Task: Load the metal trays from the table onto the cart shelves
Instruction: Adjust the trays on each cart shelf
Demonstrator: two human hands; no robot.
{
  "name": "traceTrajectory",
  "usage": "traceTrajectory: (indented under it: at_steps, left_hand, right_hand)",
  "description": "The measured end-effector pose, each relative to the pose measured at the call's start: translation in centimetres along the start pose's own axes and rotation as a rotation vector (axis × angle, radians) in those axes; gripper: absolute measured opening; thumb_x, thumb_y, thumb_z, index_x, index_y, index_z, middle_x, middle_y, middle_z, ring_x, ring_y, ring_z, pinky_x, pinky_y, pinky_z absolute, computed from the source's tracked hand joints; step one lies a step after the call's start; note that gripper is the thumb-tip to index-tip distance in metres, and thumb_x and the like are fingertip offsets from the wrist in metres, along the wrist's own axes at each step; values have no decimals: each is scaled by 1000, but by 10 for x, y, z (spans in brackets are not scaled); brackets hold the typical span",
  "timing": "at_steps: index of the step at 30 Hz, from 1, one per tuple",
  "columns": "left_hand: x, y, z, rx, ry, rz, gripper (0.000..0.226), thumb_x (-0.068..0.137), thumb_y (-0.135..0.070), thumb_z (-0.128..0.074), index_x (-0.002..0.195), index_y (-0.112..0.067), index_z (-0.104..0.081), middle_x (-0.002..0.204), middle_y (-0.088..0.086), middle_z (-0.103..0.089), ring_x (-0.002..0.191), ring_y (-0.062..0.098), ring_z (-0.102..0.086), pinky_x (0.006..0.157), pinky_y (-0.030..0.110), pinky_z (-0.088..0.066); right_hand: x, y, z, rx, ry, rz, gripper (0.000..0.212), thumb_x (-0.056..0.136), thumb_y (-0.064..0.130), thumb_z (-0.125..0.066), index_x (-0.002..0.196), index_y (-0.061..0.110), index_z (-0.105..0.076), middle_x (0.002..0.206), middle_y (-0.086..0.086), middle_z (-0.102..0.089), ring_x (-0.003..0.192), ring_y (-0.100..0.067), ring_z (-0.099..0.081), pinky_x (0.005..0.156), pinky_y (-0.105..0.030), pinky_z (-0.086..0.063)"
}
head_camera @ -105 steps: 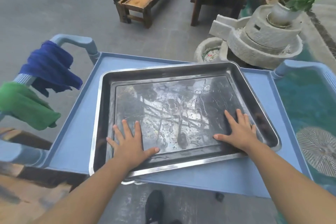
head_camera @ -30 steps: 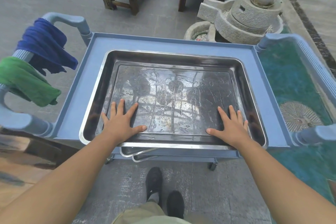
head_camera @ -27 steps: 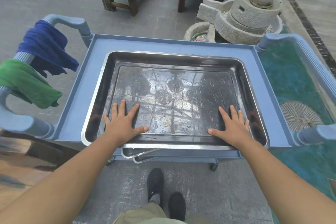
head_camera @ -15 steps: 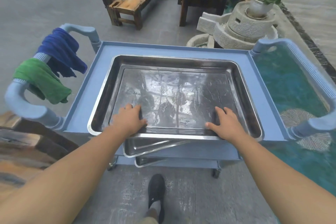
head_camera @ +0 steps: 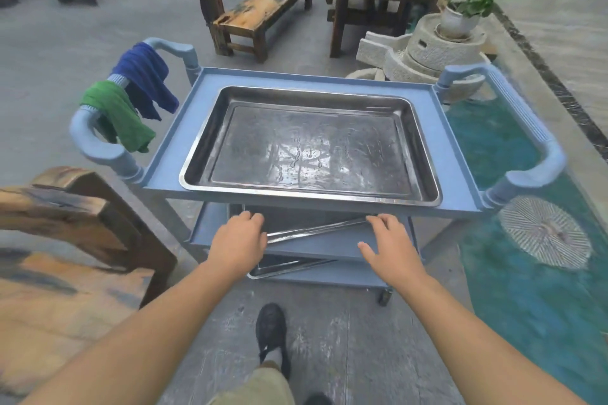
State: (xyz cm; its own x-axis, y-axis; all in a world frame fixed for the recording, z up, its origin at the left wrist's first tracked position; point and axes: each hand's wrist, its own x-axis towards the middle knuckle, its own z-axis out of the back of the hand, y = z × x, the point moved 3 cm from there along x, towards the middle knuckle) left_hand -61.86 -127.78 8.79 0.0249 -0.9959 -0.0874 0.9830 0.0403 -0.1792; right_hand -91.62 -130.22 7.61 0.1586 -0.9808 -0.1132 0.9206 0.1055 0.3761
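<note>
Head cam: both arms stretched forward, left hand (head_camera: pixel 237 242) and right hand (head_camera: pixel 391 248) loose, fingers spread, over the middle-shelf tray (head_camera: pixel 316 229), gripping nothing.

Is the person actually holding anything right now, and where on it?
Nothing is clearly held. Both the left hand and the right hand rest on the near rim of the skewed middle-shelf tray; whether the fingers curl under it cannot be told.
</note>
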Motion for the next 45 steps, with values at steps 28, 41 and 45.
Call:
traceTrajectory:
  at_steps: [28,41,45]
  left_hand:
    - [239,104,-314,-9,29,19,46,103,-39,-37,137,-10,-47,136,18,-52,123,35,-51,103,41,-40]
    - [245,88,-357,-32,261,290,123,59,-92,-52,156,-29,-8,163,14,-1,146,49,-3,109,72,-22]
    - [250,90,-363,-31,254,284,122,59,-91,-53,155,-34,-4,164,12,7,146,49,5,107,76,-17]
  right_hand:
    - [274,-135,-265,-67,-123,-79,55,88,40,-66,131,8,-55,130,-21,-53,124,-35,-49,100,-38,-39]
    - [327,-186,-276,-216,171,-107,110,54,82,-65,145,26,-40,141,-13,-44,133,-33,-41,109,-43,-35]
    - [338,-197,-286,-237,212,-108,121,41,93,-51,146,35,-35,143,-10,-40,129,-32,-45,107,-45,-37]
